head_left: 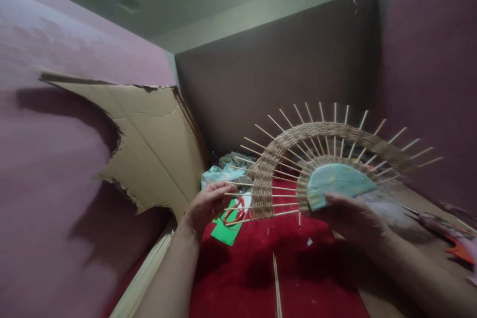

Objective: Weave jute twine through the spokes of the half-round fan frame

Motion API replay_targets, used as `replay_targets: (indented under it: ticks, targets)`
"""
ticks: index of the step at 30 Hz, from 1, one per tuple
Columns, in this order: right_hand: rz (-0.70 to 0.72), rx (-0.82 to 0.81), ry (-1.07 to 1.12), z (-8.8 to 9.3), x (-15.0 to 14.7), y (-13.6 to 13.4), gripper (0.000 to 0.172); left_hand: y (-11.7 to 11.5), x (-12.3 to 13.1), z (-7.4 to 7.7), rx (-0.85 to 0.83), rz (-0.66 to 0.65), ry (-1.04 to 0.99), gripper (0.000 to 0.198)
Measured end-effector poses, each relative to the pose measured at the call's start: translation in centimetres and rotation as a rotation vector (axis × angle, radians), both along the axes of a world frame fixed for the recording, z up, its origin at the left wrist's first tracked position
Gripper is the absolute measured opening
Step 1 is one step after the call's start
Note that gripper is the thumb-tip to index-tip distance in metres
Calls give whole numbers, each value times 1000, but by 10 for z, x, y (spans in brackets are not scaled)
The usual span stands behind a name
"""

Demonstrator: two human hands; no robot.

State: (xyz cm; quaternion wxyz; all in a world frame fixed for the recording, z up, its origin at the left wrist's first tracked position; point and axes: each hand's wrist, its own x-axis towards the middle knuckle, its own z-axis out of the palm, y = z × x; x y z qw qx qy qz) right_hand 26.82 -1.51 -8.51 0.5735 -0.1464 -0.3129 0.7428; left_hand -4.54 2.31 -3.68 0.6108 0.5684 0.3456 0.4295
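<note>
I hold up a half-round craft piece: a pale blue-green half disc (341,181) with thin wooden sticks (283,118) fanning out from it and a woven band of tan cord (274,156) arching across them. My right hand (348,216) grips the half disc at its lower edge. My left hand (206,203) holds the left end of the fan, fingers on the sticks beside the woven band. The piece stands upright above a red cloth (268,268).
A torn sheet of cardboard (149,139) leans against the pink wall at left. Scissors with red handles (234,212) lie on green paper (224,232). Crumpled light cloth (223,171) lies behind. Loose sticks (276,283) and a stick bundle (145,273) lie below. A tool (443,226) rests at right.
</note>
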Motion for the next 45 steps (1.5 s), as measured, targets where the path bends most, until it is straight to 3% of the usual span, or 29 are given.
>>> replay_targets:
  ticks: [6,11,18,26,31,34,40,45]
  targets:
    - [27,23,-26,3,4,2,11,2,1,-4,3,22,-55,45]
    - [28,24,-84,6,7,2,10,2,1,-2,56,99,16,27]
    - [-28,27,-99,4,3,3,11,-2,10,7,282,362,330,19]
    - [-76,53,-143,6,-1,2,10,9,19,-8,419,464,274,21]
    - [-75,70,-114,4,0,4,11,4,19,-4,431,431,285,30]
    - [-63,57,-70,3,-1,5,8,1,17,-1,337,352,257,39]
    - [-28,1,-36,2,-4,1,9,5,-1,-3,51,75,172,25]
    - [14,-62,28,1,-5,-1,10,5,-5,-7,-39,59,-51,18]
